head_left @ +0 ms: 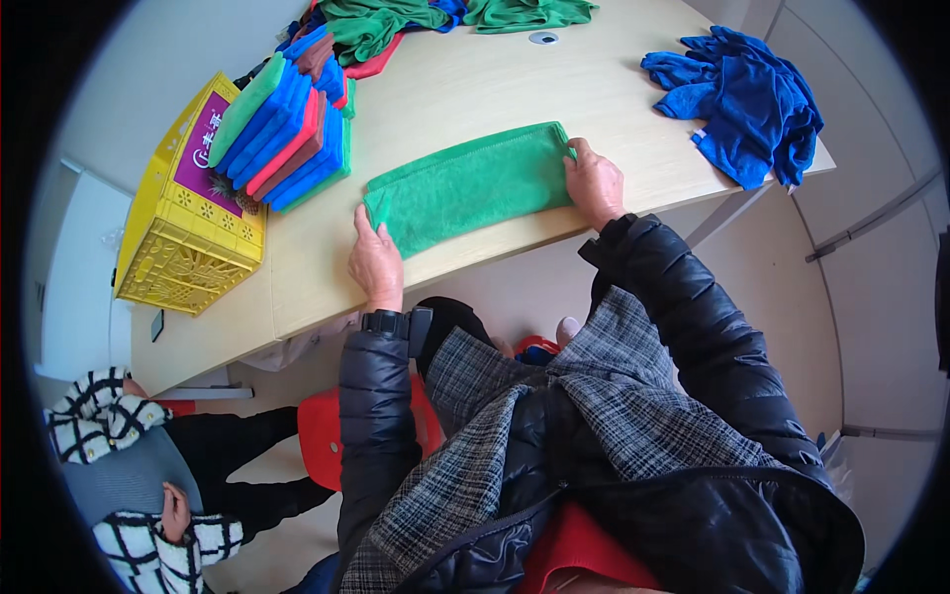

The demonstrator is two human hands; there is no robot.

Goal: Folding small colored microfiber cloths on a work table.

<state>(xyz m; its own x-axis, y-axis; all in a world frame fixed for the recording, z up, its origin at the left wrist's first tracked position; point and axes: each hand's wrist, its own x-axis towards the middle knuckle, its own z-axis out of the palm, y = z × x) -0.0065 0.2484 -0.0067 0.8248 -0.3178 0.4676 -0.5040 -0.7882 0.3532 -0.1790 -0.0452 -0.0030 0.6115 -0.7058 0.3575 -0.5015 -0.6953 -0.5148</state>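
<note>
A green towel [475,188], folded into a long strip, lies at the table's near edge between my hands. My left hand [377,259] grips its left end, thumb on top and the other fingers mostly out of sight. At the opposite end, my right hand [594,184] pinches the upper right corner. To the left stands a stack of folded towels [297,139] in green, blue, red and brown. A crumpled heap of blue towels [742,104] rests at the table's right end.
A yellow plastic crate [193,238] stands left of the stack on the pale wooden table [475,84]. More loose green towels [371,25] lie along the far side. Another person [148,475] sits at the lower left, near a red stool [322,441].
</note>
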